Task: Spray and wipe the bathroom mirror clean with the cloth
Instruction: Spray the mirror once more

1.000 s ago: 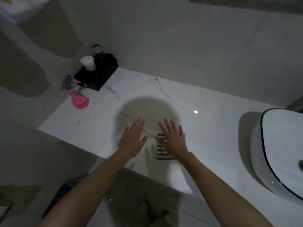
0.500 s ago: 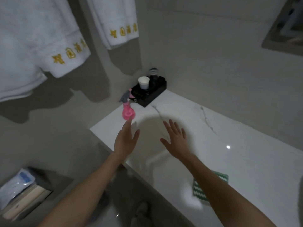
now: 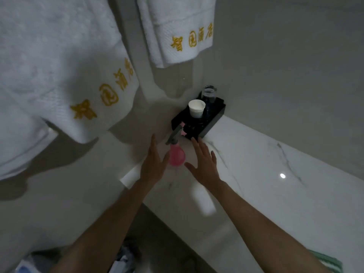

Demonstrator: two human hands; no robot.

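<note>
A pink spray bottle point(image 3: 176, 156) with a grey trigger head stands near the left end of the white marble counter point(image 3: 266, 174). My left hand point(image 3: 154, 164) is just left of the bottle with straight fingers, its thumb against or very near the pink body. On the bottle's right, my right hand point(image 3: 203, 164) hovers with fingers spread, holding nothing. A corner of the green-and-white cloth point(image 3: 327, 263) shows on the counter at the bottom right, partly hidden by my right forearm. The mirror is out of view.
A black tray point(image 3: 213, 120) in the counter's back corner holds a white cup point(image 3: 197, 108) and a clear glass point(image 3: 209, 93). Two white towels point(image 3: 59, 66) with gold lettering hang on the left wall. Items lie on the floor below.
Both hands have moved away from the cloth to the left end of the counter and now flank the spray bottle. The view has swung left and up; the basin is out of view.
</note>
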